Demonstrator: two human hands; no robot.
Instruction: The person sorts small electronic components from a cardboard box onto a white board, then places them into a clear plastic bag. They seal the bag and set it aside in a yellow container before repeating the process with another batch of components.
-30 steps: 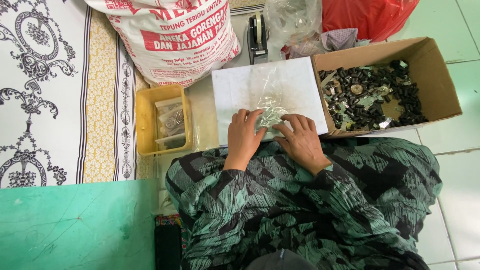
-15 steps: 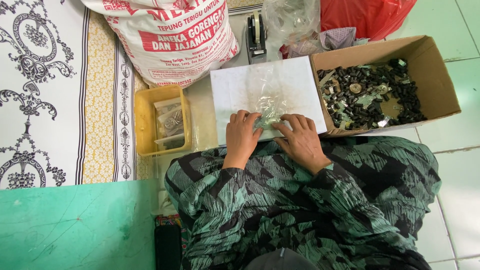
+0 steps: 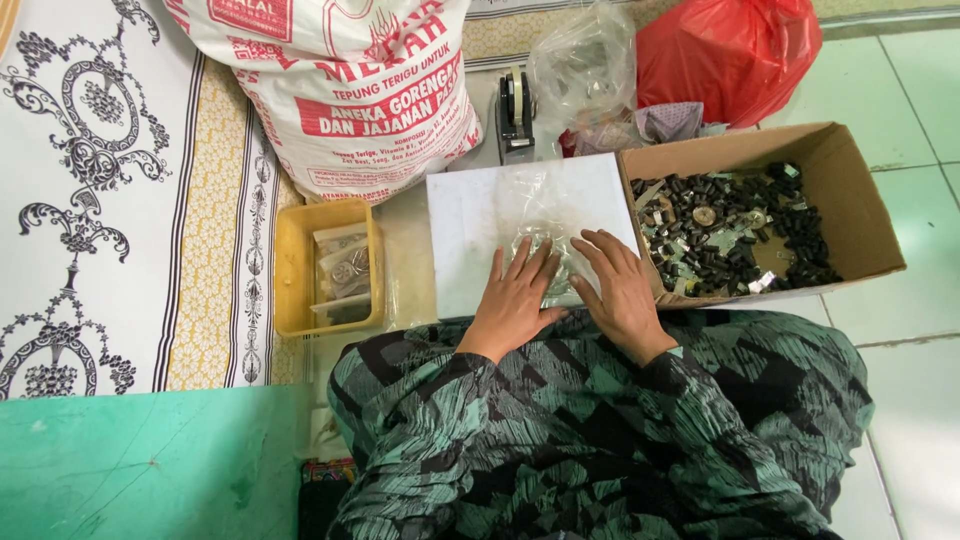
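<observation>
A small clear plastic bag (image 3: 545, 232) lies on a white board (image 3: 470, 235) resting in front of my lap. My left hand (image 3: 515, 298) presses flat on the bag's near left end, fingers spread. My right hand (image 3: 622, 290) lies flat on its right side, fingers pointing toward the bag. Small metal pieces show dimly through the plastic between the two hands. Both forearms are bare and come out of a green and black patterned garment (image 3: 600, 440).
An open cardboard box (image 3: 850, 190) of small dark parts stands at the right. A yellow plastic tray (image 3: 290, 270) with filled small bags sits at the left. Behind are a large white printed sack (image 3: 340, 90), a tape dispenser (image 3: 514, 110), a clear bag (image 3: 585, 60) and a red bag (image 3: 730, 55).
Both hands have stayed on the clear bag, with only small finger shifts. The view has drifted slightly.
</observation>
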